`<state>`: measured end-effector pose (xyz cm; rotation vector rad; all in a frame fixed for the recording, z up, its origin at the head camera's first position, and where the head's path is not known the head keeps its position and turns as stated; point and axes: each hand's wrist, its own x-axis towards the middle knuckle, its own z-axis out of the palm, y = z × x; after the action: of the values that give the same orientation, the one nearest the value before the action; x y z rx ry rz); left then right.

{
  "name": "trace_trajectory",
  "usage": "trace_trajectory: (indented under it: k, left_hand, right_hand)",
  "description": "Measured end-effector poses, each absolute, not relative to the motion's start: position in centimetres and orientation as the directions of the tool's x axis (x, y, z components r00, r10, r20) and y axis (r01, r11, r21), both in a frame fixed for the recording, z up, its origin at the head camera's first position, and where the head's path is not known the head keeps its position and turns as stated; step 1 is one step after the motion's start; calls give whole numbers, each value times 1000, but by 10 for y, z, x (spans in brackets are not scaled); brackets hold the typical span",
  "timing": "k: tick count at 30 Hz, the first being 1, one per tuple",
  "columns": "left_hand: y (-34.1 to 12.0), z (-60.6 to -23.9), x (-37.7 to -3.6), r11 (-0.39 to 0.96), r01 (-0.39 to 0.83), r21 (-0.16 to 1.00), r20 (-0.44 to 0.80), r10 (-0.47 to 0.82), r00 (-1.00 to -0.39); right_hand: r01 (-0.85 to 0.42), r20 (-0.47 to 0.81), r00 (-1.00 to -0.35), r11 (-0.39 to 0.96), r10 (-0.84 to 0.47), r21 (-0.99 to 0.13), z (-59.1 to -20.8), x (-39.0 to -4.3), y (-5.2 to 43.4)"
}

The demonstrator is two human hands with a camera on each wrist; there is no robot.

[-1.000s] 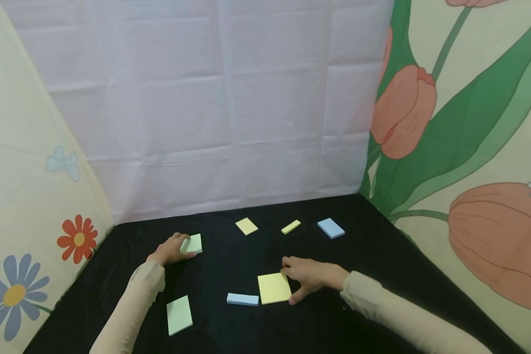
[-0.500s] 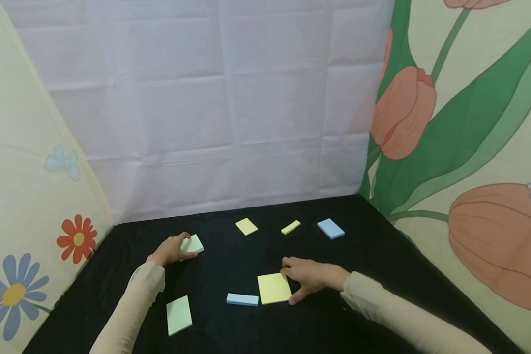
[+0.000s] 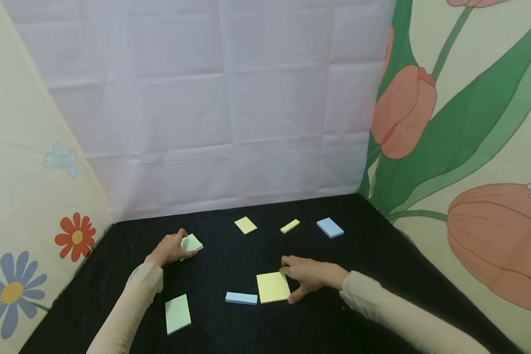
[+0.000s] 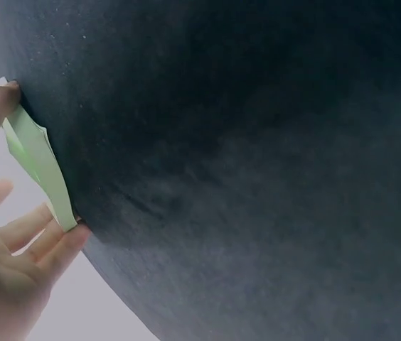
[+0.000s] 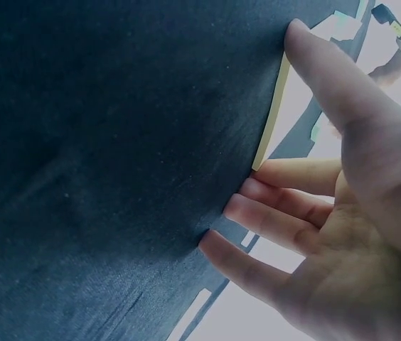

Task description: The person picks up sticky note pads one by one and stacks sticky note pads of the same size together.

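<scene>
My left hand (image 3: pixel 169 249) pinches a small pale green sticky note pad (image 3: pixel 192 242) between thumb and fingers at the left of the black table. In the left wrist view this pad (image 4: pixel 44 163) looks bowed, its layers fanning apart. My right hand (image 3: pixel 311 274) holds the right side of a square yellow sticky note pad (image 3: pixel 272 287), thumb at the near corner and index finger at the far one. The right wrist view shows that yellow pad's edge (image 5: pixel 274 110) between thumb and index finger, the other fingers spread over the cloth. Both pads appear on the table.
A narrow blue pad (image 3: pixel 241 298) lies just left of the large yellow one. Another green pad (image 3: pixel 178 314) is near the front left. Farther back lie a small yellow pad (image 3: pixel 246 225), a thin yellow strip pad (image 3: pixel 290 226) and a blue pad (image 3: pixel 330 227).
The green pad in my left hand has turned slightly and looks more skewed than a second ago. My right hand and the yellow pad stay in place.
</scene>
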<state>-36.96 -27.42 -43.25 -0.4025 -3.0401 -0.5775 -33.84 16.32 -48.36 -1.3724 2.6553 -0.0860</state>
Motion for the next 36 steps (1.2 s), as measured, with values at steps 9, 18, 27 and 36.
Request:
trace_trajectory:
  k: [9, 18, 27, 36]
  left_hand:
    - [-278, -434, -369, 915, 246, 320, 62, 239, -969]
    - [-278, -436, -366, 908, 251, 334, 74, 241, -968]
    - [-275, -433, -364, 891, 284, 353, 89, 270, -959]
    - [-270, -430, -359, 893, 318, 318, 99, 302, -948]
  right_hand:
    - [-796, -144, -573, 590, -807, -135, -464, -327, 154]
    - [-787, -167, -587, 607, -792, -111, -422, -293, 140]
    - [-751, -193, -622, 648, -759, -128, -423, -295, 141]
    - [-812, -123, -564, 575, -817, -101, -494, -349, 164]
